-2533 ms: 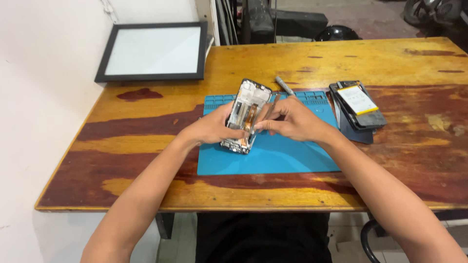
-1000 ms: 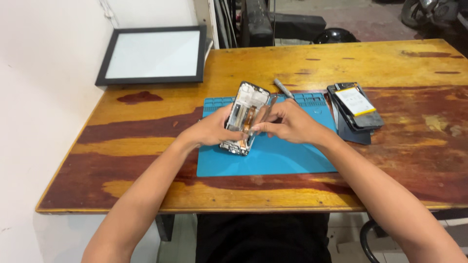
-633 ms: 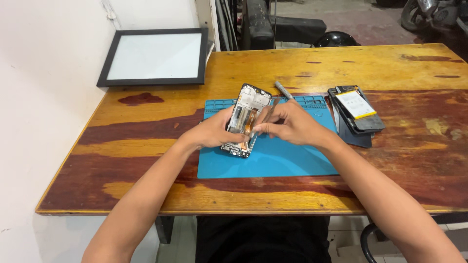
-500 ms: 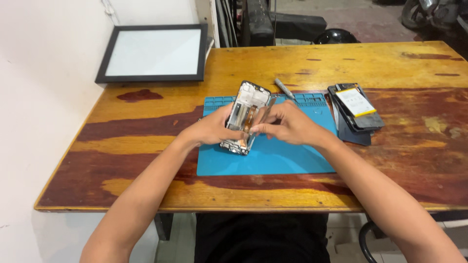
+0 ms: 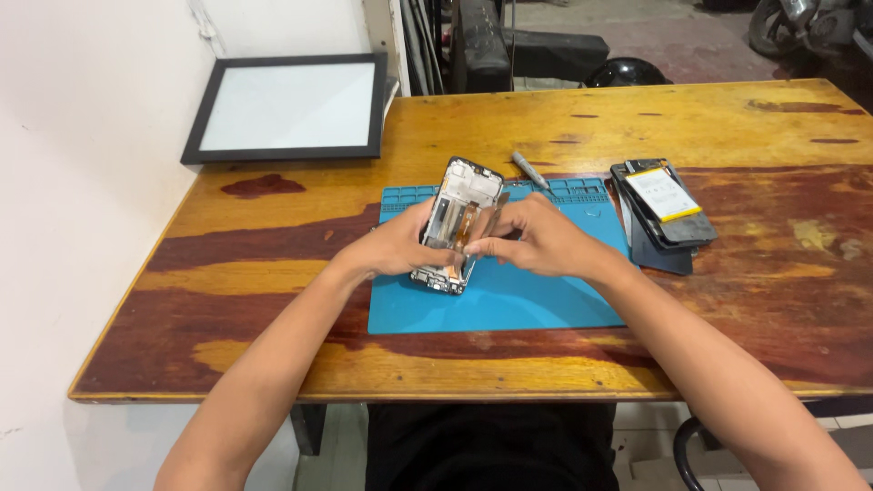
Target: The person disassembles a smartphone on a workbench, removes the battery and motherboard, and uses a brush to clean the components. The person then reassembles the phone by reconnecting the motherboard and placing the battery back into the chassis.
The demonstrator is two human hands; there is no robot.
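Fingers of the left hand (image 5: 400, 252) wrap the opened phone frame (image 5: 457, 224), held tilted over the blue mat (image 5: 509, 300). Right hand (image 5: 536, 241) pinches something thin against the frame's right edge; what it is stays too small to tell. Its fingertips hide the frame's middle. A screwdriver (image 5: 529, 169) lies at the mat's far edge, 2 stacked phone parts (image 5: 664, 209) right.

We take this for a phone-repair workshop: a blue repair mat (image 5: 509, 295) at the bench's (image 5: 273, 364) near edge, dismantled phone parts (image 5: 662, 211) beside it, perhaps a motorbike (image 5: 805, 27) beyond the far right corner.
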